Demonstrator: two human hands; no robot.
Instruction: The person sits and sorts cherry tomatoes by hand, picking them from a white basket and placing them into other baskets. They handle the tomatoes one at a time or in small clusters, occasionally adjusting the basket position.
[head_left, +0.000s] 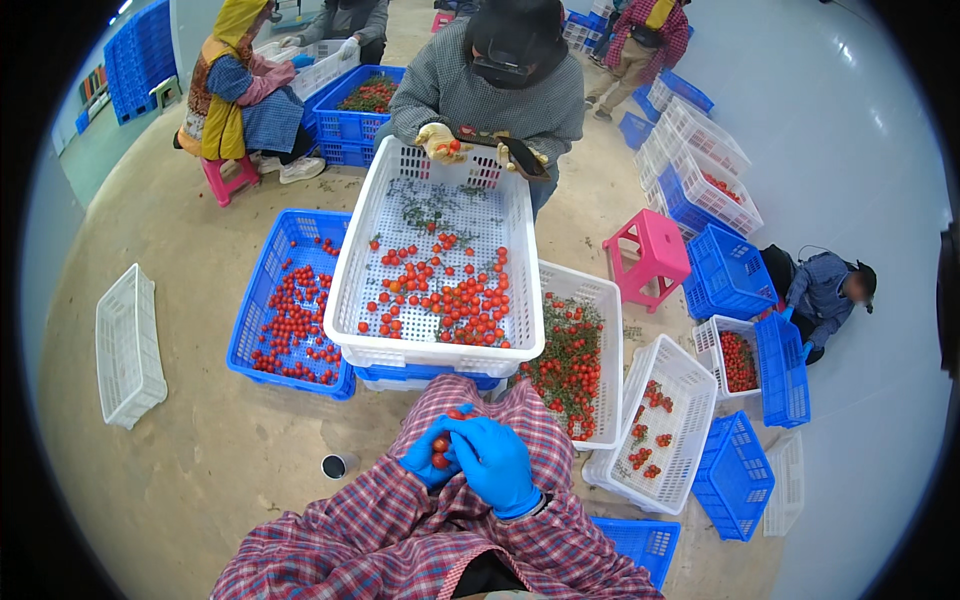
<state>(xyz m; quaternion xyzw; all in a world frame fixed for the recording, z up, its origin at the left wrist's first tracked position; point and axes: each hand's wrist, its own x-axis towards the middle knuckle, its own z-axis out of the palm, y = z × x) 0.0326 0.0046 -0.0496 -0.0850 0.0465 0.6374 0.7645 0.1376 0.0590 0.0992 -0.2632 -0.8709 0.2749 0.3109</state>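
Both my hands wear blue gloves and meet above my lap. My left hand (429, 457) is curled around several cherry tomatoes (440, 452). My right hand (496, 466) lies against it, fingers bent over the tomatoes; whether it grips one is hidden. Just beyond my knees a white plastic crate (435, 349) holds loose red tomatoes and green stem bits, stacked over a blue one. To its left, a blue crate (291, 379) holds loose tomatoes. On the right stands a white crate (611, 360) full of tomatoes with stems, beside another white crate (675, 480) with small tomato clusters.
Across the white crate sits a co-worker (495, 97) in gloves, with tomatoes and a phone in hand. A dark-topped cup (334, 466) stands on the floor at left. A pink stool (649, 255), stacked crates and another worker (821, 292) are at right; more people sit at upper left.
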